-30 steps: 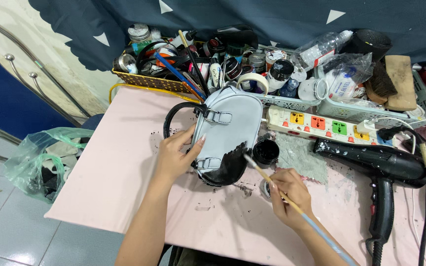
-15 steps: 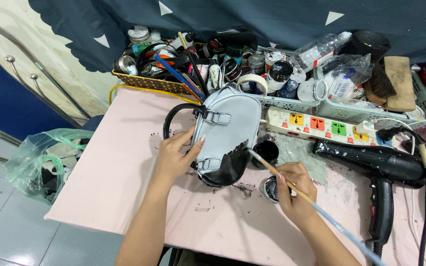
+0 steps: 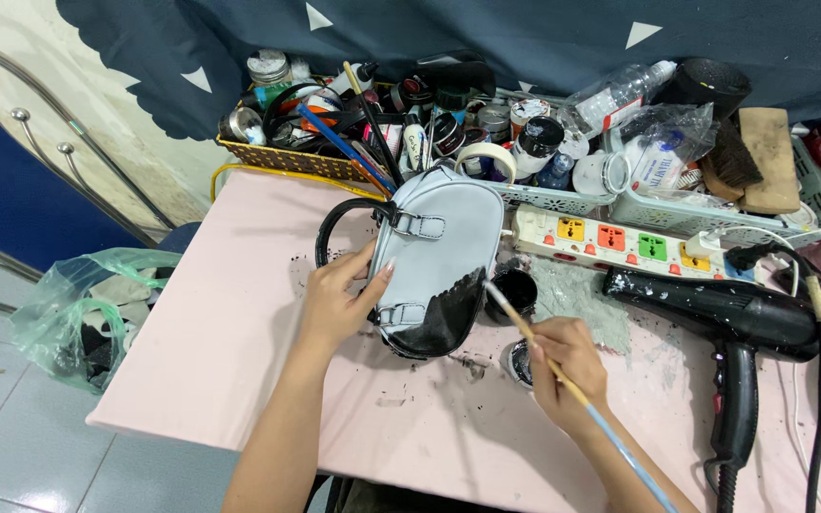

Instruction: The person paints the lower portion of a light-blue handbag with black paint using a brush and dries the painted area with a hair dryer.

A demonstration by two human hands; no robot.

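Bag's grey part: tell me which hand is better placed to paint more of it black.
Right. The right hand holds the paintbrush, its tip beside the bag at the black edge. The left hand grips the bag's side and holds no brush.

A pink bench [image 3: 230,351], smeared with black and grey paint, stands against a cream wall [image 3: 68,85]. A dark blue cloth [image 3: 544,38] with white triangles hangs down behind it, its lower edge scalloped. The floor [image 3: 11,437] is laid with pale grey-blue tiles. At the left a chrome railing [image 3: 59,142] curves past a deep blue panel [image 3: 21,199], and a green plastic bag [image 3: 78,304] sits on the floor just beside the bench. The light is even and soft.
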